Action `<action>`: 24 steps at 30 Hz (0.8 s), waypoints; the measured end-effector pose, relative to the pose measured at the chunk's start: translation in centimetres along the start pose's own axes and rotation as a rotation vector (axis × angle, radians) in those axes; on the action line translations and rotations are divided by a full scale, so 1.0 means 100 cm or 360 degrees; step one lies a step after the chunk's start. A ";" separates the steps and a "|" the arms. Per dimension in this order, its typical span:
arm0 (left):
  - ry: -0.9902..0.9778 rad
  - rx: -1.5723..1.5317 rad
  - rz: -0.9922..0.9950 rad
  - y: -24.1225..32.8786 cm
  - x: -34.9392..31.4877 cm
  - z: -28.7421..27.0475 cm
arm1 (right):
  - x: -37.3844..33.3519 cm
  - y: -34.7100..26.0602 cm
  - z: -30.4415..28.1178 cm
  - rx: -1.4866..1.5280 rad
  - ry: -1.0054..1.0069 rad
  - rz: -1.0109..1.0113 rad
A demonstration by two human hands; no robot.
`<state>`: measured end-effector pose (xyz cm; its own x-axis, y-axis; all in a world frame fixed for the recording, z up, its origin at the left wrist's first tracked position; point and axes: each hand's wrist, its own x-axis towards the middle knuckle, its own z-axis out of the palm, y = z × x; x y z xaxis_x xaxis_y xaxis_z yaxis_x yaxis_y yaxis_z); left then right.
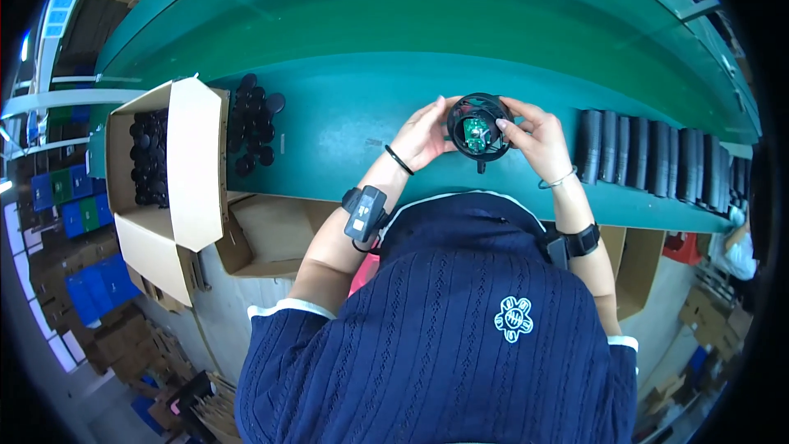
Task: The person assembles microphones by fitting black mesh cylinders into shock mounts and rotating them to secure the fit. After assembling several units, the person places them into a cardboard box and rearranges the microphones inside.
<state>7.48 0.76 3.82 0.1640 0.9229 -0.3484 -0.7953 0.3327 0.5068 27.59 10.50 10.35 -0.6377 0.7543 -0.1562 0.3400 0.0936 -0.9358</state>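
Between my hands, over the green bench, is a round black plastic housing [481, 99] with its open side facing up. Inside it shows a green circuit board [475, 136]. My left hand [423, 133] grips the housing's left side, its fingers partly hidden behind the rim. My right hand [538, 141] holds the right side, with the thumb at the inner edge next to the board. A small black tab [482, 167] sticks out from the housing's near edge.
At left, an open cardboard box [123, 164] holds many small black round parts, with more black parts [251, 119] on the bench [353, 90] beside it. A row of black cylindrical pieces [649, 156] lines the right side. Cardboard boxes [275, 230] stand below the bench edge.
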 end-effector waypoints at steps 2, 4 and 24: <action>-0.0017 -0.0276 -0.0065 -0.003 -0.001 0.001 | 0.002 0.001 0.005 -0.0018 -0.0002 -0.0013; 0.0074 -0.0019 0.0156 -0.013 -0.001 -0.004 | 0.002 0.001 0.010 -0.0038 -0.0012 -0.0027; -0.0017 -0.0158 0.0110 -0.024 0.003 -0.016 | 0.007 0.007 0.010 -0.0170 -0.0032 -0.0046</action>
<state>8.49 -0.11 1.24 0.1127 0.9452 -0.3065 -0.8589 0.2478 0.4483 26.71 10.42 9.29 -0.6618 0.7371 -0.1368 0.3921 0.1849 -0.9012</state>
